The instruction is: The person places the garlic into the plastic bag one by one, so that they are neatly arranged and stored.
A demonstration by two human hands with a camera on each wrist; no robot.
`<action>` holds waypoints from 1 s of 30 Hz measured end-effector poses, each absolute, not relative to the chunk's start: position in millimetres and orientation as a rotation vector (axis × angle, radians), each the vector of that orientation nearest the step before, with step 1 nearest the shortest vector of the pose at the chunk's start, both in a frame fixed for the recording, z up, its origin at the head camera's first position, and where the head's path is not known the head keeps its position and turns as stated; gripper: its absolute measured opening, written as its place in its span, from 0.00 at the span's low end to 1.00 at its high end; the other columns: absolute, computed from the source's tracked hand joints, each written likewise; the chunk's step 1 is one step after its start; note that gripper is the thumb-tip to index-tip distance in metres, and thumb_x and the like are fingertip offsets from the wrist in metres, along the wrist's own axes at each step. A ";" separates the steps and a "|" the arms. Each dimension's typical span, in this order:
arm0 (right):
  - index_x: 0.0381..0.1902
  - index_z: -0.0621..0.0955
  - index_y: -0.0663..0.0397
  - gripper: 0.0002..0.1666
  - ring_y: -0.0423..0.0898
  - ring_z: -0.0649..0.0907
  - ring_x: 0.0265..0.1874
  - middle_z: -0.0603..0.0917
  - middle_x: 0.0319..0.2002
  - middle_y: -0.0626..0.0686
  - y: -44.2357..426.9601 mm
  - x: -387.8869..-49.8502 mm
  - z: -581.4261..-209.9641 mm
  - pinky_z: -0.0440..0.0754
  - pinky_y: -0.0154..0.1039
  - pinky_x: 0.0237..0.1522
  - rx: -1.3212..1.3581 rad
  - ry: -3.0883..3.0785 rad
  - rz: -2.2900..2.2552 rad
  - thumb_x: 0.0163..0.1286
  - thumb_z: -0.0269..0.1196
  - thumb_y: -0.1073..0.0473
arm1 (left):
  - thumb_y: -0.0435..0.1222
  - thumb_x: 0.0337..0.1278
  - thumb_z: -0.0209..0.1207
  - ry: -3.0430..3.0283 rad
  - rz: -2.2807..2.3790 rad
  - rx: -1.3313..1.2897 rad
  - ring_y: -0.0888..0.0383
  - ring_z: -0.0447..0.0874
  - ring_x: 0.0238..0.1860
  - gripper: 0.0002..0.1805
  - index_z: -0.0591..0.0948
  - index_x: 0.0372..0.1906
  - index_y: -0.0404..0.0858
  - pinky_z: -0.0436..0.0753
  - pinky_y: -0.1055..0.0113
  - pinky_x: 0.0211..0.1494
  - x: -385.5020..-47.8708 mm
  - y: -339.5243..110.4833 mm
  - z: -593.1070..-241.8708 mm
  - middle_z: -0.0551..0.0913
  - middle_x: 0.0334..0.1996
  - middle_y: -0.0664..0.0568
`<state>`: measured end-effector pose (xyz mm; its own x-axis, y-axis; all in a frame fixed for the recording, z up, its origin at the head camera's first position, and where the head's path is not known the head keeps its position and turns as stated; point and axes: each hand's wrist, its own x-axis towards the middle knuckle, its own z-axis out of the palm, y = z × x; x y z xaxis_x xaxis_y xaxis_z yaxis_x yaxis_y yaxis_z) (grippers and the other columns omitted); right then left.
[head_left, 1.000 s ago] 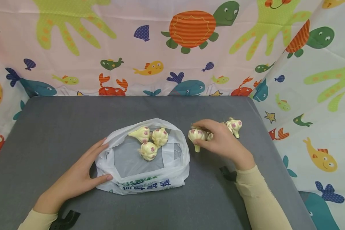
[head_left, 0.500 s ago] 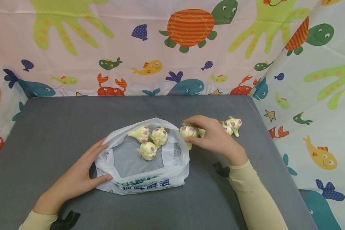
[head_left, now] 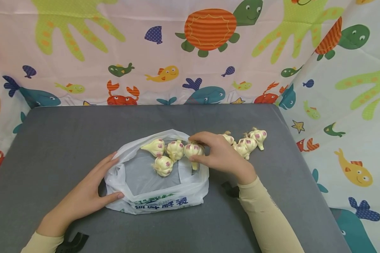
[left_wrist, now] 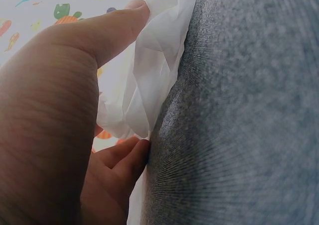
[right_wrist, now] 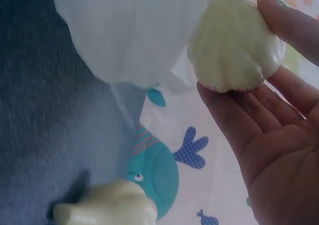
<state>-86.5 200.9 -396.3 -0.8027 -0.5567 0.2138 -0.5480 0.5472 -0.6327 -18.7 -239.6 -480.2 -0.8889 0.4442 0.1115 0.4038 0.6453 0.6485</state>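
A white plastic bag (head_left: 158, 203) with blue and green print lies with its mouth spread wide; three garlic bulbs (head_left: 163, 166) are inside. My right hand (head_left: 223, 154) pinches another bulb (head_left: 194, 150) between thumb and fingers over the bag's right rim; the right wrist view shows this bulb (right_wrist: 234, 46) beside the white plastic. My left hand (head_left: 85, 193) rests against the bag's left side, thumb on the front edge and fingers at the rim. In the left wrist view, the fingers of the left hand (left_wrist: 114, 100) touch the plastic (left_wrist: 154, 60) with thumb and fingers apart.
Several more garlic bulbs (head_left: 247, 143) lie grouped on the grey table (head_left: 82, 133), right of the bag and beyond my right hand. A curtain (head_left: 92, 80) printed with sea animals hangs behind the table and along its right side.
My right hand has moved left with its bulb, from beside the bag to over its right rim. Bulbs it had covered on the table are now visible. My left hand has stayed in place.
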 end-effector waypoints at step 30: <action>0.68 0.85 0.55 0.33 0.44 0.85 0.53 0.88 0.59 0.50 188.9 -88.7 -417.5 0.84 0.47 0.58 -0.948 2.759 -0.974 0.68 0.81 0.54 | 0.52 0.55 0.83 2.796 1.032 0.709 0.46 0.58 0.84 0.63 0.56 0.90 0.56 0.51 0.76 0.76 -17.6 -239.6 -479.8 0.52 0.89 0.56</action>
<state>-88.7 188.9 -417.5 -0.8081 -0.5731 0.1361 -0.5316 0.6098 -0.5878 -17.6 -239.6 -479.8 -0.8901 0.4479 0.0848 0.3955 0.6664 0.6321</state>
